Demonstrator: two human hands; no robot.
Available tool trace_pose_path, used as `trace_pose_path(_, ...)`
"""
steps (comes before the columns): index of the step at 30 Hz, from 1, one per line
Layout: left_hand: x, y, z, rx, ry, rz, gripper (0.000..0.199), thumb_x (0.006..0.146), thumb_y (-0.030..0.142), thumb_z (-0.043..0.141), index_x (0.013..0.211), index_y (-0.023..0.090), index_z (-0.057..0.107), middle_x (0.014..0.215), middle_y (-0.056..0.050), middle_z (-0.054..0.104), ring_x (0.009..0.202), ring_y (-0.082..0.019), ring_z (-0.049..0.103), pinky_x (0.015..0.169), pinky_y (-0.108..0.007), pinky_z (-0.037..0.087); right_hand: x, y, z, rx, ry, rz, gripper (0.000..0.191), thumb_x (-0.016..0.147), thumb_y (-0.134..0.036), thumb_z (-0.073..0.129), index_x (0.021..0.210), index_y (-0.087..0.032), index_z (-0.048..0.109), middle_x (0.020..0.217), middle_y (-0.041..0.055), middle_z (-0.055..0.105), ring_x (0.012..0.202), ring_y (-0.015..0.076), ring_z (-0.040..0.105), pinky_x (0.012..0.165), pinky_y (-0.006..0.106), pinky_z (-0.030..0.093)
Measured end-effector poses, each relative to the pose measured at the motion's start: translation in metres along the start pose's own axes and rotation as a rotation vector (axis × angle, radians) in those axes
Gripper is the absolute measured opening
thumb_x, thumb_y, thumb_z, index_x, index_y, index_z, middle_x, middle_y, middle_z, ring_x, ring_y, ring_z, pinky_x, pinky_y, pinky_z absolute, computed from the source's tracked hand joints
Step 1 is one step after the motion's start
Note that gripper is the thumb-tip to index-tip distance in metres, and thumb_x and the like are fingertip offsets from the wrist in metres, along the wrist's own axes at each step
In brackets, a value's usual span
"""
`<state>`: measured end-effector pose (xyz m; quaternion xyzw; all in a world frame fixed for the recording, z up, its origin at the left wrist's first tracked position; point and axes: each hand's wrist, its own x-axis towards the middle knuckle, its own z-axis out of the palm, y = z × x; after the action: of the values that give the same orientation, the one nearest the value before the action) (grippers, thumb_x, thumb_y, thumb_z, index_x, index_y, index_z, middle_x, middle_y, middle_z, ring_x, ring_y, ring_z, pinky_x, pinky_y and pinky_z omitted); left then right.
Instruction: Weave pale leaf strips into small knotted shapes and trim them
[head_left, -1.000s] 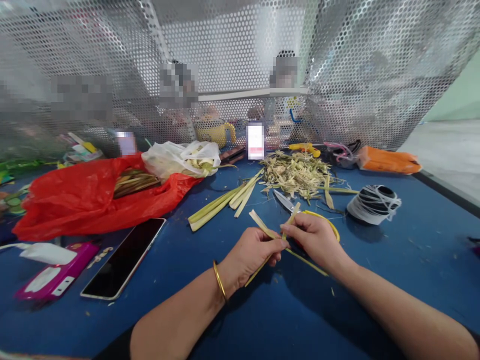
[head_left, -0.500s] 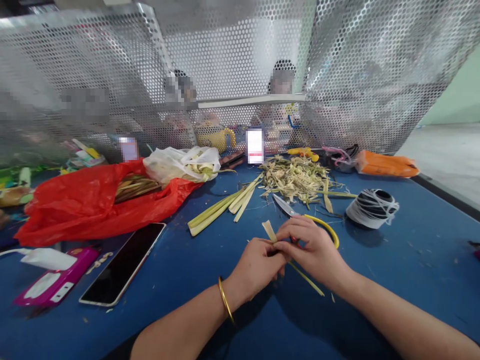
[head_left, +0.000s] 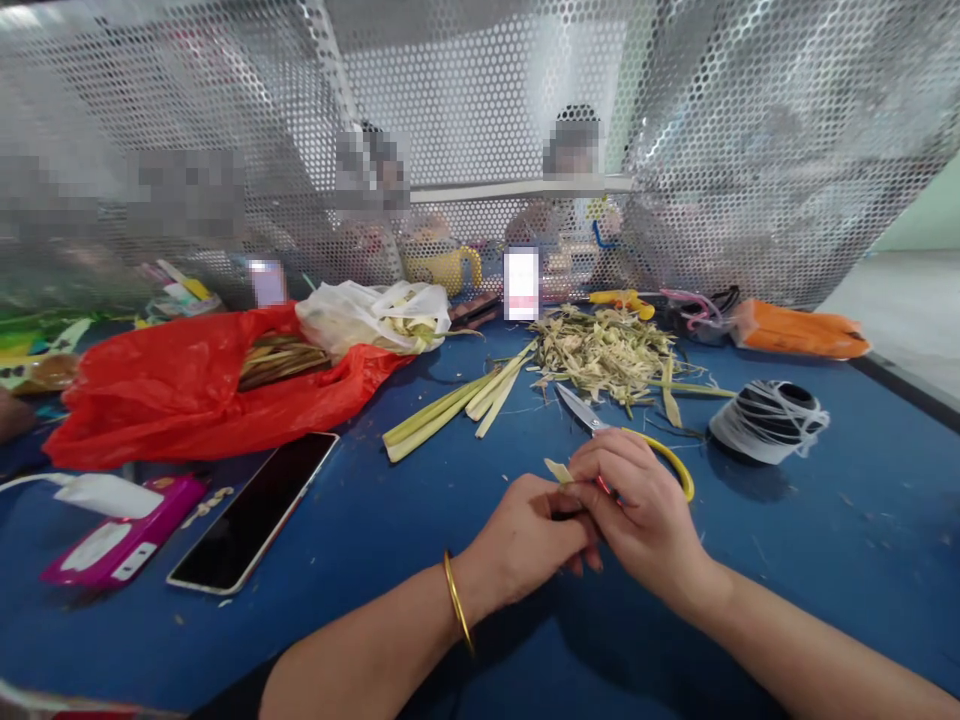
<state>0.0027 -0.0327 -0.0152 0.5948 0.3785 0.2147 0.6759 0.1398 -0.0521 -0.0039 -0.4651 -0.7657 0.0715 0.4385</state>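
Note:
My left hand (head_left: 532, 530) and my right hand (head_left: 637, 505) meet over the blue table, their fingertips pinched together on a pale dried leaf strip (head_left: 557, 470). Only the strip's upper end shows; the rest is hidden by my fingers. Just beyond my right hand lie scissors (head_left: 577, 408) with a yellow handle, partly covered by that hand. Long green-yellow leaf strips (head_left: 439, 415) rest on the table ahead and to the left. Behind the scissors is a heap of shredded leaf scraps (head_left: 607, 350).
A spool of black and white thread (head_left: 769, 420) stands at right, near an orange packet (head_left: 801, 330). At left are a red plastic bag (head_left: 157, 385), a white bag (head_left: 360, 315), a phone (head_left: 255, 515) and a purple power bank (head_left: 124, 535). A perforated metal screen (head_left: 480, 90) rises behind.
The long thin end of the strip that stuck out below my hands is no longer visible. Its upper end now leans more to the left. The view has shifted slightly.

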Motion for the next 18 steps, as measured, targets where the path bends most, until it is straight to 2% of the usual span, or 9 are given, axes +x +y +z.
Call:
trace_pose_path(2,0.001,0.0,0.001,-0.037,0.01,-0.024,0.018,0.069,0.016,0.053,0.053,0.015,0.06,0.05,0.001,0.056,0.045,-0.009,0.047,0.049,-0.02,0.039,0.001,0.002,-0.001,-0.022,-0.024,-0.005,0.016,0.085,-0.015,0.052,0.072,-0.022,0.057,0.072,0.001,0.064,0.072,0.0169,0.059,0.085,0.037,0.043)
trace_pose_path(4,0.001,0.003,0.0,-0.133,0.028,-0.063,0.02,0.072,0.024,0.059,0.055,0.014,0.061,0.05,0.0,0.056,0.045,-0.008,0.048,0.049,-0.02,0.039,0.002,0.005,-0.007,-0.039,-0.003,0.013,0.011,0.086,-0.018,0.053,0.079,-0.023,0.061,0.081,0.0036,0.065,0.08,0.019,0.061,0.082,0.036,0.045)
trace_pose_path(5,0.001,0.005,-0.002,-0.206,0.044,-0.078,0.021,0.073,0.029,0.062,0.06,0.013,0.063,0.052,-0.001,0.057,0.045,-0.008,0.048,0.049,-0.02,0.039,0.003,0.007,-0.011,-0.054,0.044,0.036,0.009,0.086,-0.02,0.054,0.087,-0.023,0.063,0.09,0.0059,0.066,0.088,0.0212,0.061,0.083,0.037,0.046)
trace_pose_path(7,0.002,0.008,-0.006,-0.38,0.092,-0.072,0.023,0.073,0.036,0.066,0.072,0.012,0.067,0.056,-0.001,0.058,0.046,-0.007,0.049,0.049,-0.019,0.039,0.006,0.013,-0.019,-0.075,0.182,0.118,0.019,0.086,-0.025,0.055,0.103,-0.023,0.063,0.107,0.0098,0.063,0.103,0.0252,0.057,0.088,0.04,0.044)
trace_pose_path(9,0.004,0.01,-0.011,-0.539,0.13,-0.026,0.024,0.075,0.036,0.068,0.082,0.013,0.068,0.059,0.0,0.058,0.047,-0.006,0.049,0.049,-0.018,0.039,0.01,0.018,-0.026,0.003,0.23,0.261,0.025,0.087,-0.032,0.054,0.108,-0.023,0.063,0.11,0.0097,0.063,0.106,0.0264,0.056,0.091,0.041,0.043)
trace_pose_path(11,0.006,0.01,-0.015,-0.664,0.126,-0.001,0.021,0.077,0.033,0.067,0.087,0.014,0.067,0.061,0.001,0.058,0.046,-0.006,0.049,0.048,-0.018,0.04,0.012,0.021,-0.026,0.23,0.109,0.463,0.025,0.087,-0.038,0.053,0.102,-0.022,0.066,0.104,0.0077,0.067,0.101,0.0255,0.059,0.087,0.039,0.046)
trace_pose_path(14,0.008,0.008,-0.017,-0.788,0.061,-0.009,0.019,0.079,0.031,0.066,0.086,0.014,0.066,0.062,0.001,0.057,0.046,-0.006,0.048,0.046,-0.018,0.04,0.012,0.021,-0.019,0.699,-0.186,0.718,0.038,0.088,-0.049,0.049,0.097,-0.018,0.068,0.096,0.009,0.07,0.095,0.0251,0.063,0.081,0.038,0.049)
trace_pose_path(16,0.008,0.007,-0.017,-0.845,0.025,-0.007,0.019,0.078,0.031,0.067,0.085,0.014,0.065,0.063,0.001,0.057,0.046,-0.005,0.048,0.046,-0.018,0.041,0.01,0.021,-0.013,0.927,-0.29,0.787,0.047,0.09,-0.054,0.041,0.099,-0.017,0.067,0.093,0.0105,0.07,0.092,0.0248,0.064,0.08,0.039,0.05)
trace_pose_path(18,0.008,0.006,-0.016,-0.894,0.0,0.001,0.019,0.078,0.031,0.068,0.085,0.014,0.065,0.062,0.001,0.056,0.046,-0.005,0.048,0.046,-0.018,0.041,0.008,0.021,-0.01,1.063,-0.335,0.808,0.051,0.091,-0.056,0.034,0.1,-0.017,0.067,0.091,0.0108,0.07,0.089,0.0238,0.065,0.082,0.04,0.05)
